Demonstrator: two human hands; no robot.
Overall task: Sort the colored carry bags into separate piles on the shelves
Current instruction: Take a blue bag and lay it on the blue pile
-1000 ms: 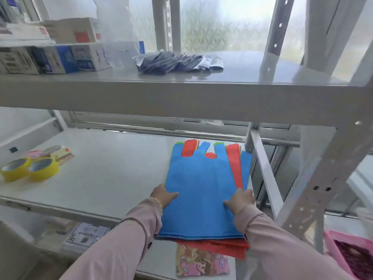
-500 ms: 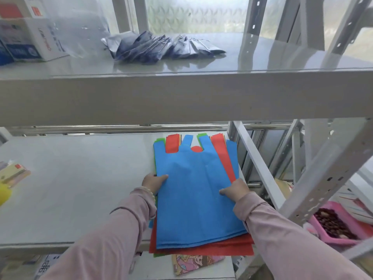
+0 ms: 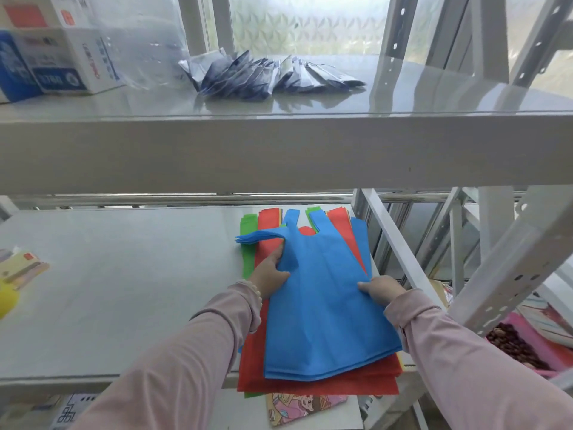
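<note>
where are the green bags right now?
Head view, lower shelf, right of centre: green bags peek out at the stack's left edge, under the red bags, by the left hand.

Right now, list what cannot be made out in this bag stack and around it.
All in the head view:
1. Number of red bags and green bags: the blue bags cover them, so only edges show.
2. Yellow object: cut off by the left edge and blurred.
3. Print on the box: too small to read.
4. Cartoon-printed sheet: mostly hidden below the shelf and the bags.
</note>
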